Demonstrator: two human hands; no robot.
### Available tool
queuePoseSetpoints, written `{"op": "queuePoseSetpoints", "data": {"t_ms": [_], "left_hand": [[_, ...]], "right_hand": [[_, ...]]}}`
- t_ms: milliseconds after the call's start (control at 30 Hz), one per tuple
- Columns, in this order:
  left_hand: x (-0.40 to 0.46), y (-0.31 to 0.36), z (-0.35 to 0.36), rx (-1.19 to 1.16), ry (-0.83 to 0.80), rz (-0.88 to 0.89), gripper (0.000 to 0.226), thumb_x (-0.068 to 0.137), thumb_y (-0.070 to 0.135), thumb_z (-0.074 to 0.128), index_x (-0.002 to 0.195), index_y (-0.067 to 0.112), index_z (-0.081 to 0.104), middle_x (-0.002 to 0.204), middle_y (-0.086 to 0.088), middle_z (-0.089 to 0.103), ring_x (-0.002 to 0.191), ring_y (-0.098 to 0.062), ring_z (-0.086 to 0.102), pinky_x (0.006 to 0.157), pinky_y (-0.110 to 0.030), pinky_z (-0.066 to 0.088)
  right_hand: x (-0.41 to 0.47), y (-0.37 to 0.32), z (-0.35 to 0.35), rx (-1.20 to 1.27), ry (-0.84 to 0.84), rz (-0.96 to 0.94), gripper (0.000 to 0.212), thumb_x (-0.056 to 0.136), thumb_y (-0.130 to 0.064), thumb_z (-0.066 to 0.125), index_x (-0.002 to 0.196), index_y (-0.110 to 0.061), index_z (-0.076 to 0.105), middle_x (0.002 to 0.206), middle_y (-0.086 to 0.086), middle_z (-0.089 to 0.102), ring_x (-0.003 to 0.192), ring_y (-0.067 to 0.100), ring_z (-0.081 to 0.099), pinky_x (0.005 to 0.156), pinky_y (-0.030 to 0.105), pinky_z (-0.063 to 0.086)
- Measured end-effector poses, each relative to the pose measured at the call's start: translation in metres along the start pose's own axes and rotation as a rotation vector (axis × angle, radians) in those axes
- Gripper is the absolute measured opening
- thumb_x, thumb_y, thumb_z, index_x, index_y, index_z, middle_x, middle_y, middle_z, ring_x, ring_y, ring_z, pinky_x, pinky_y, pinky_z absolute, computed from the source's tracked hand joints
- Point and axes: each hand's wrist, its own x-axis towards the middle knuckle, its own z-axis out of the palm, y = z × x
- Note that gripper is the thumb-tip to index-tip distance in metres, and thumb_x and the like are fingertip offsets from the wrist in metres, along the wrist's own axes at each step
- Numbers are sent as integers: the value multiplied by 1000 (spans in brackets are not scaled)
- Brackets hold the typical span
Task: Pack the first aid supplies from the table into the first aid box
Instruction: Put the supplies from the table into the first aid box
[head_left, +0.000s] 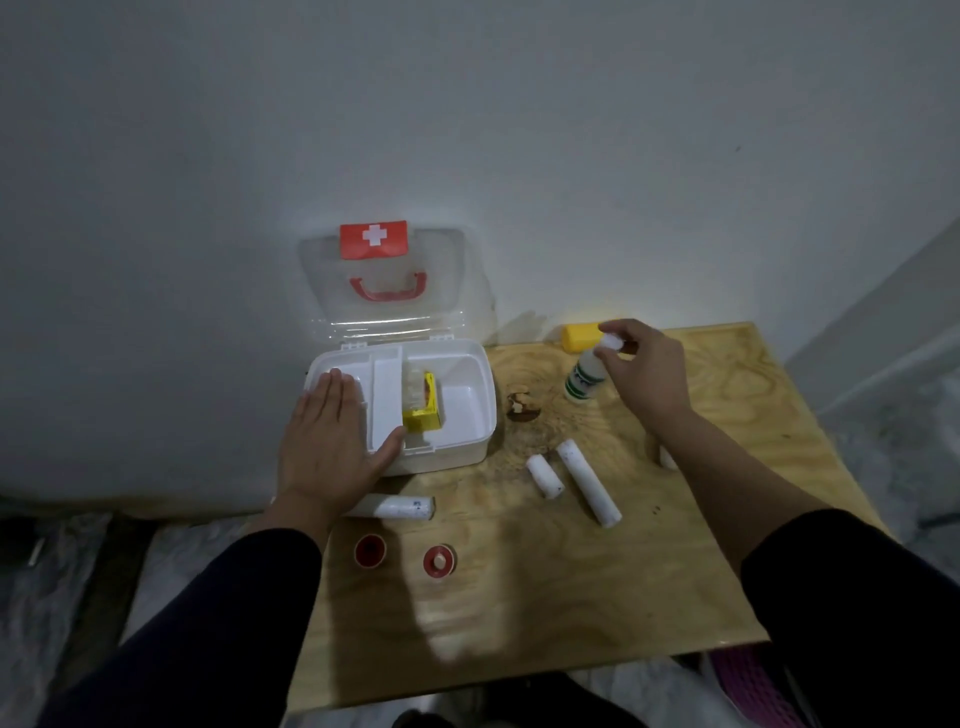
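Observation:
The white first aid box (470, 415) stands open at the table's back left, its clear lid (382, 291) with a red cross leaning on the wall. A yellow carton (423, 413) lies inside it. My left hand (332, 441) rests flat on the box's left front corner, fingers spread, holding nothing. My right hand (644, 374) has its fingers around the cap of a white bottle with a green label (584, 376), upright on the table. Two white bandage rolls (589, 480) lie in the middle, a third roll (400, 506) sits by my left wrist.
A yellow object (579, 336) lies behind the bottle at the wall. Two red tape spools (439, 560) sit near the front left of the wooden table (545, 597). A dark knot (522, 405) marks the wood beside the box. A small white item is partly hidden under my right forearm.

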Motion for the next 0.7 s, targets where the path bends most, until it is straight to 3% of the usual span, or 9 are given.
{"op": "queuePoseSetpoints", "data": {"t_ms": [100,233,333,400,500,700], "left_hand": [[0,-1,-1,20,-12,10,95,84,70,8,148,1,17,157,-18,17,146,-28,14,119,-41,10],[-1,-1,-3,22,-20,24,92,86,68,18,148,0,17,157,-19,18,146,-29,14,119,-41,9],[-1,-1,-4,26,-26,26,92,86,68,17,148,0,15,158,-18,16,147,-27,12,120,-40,8],[-1,-1,-4,21,-22,18,93,85,69,15,149,1,14,158,-18,16,147,-27,11,119,-39,7],[1,-2,-2,16,-18,10,94,84,70,14,149,1,14,158,-17,16,147,-27,12,119,-39,7],[2,-2,2,37,-36,-8,96,82,71,7,150,3,11,159,-16,13,147,-26,10,120,-41,8]], "right_hand": [[2,-35,-10,-4,0,-103,23,83,-14,68,105,-10,70,101,8,74,84,20,68,77,29,55],[6,-81,-14,102,35,-163,23,82,-20,70,105,-15,71,93,-10,68,71,2,60,66,4,44],[5,-107,0,191,-11,-164,24,81,-18,71,105,-15,71,93,-13,65,65,-8,56,64,-4,42],[0,-116,17,186,-60,-181,24,81,-18,71,105,-14,71,97,-8,70,68,-2,59,68,1,46],[-6,-119,43,148,-140,-205,25,80,-16,71,105,-12,71,103,4,74,81,13,66,79,21,52],[-11,-104,84,5,-333,-201,29,81,-12,66,110,-11,67,110,11,71,98,25,66,88,31,50]]}}
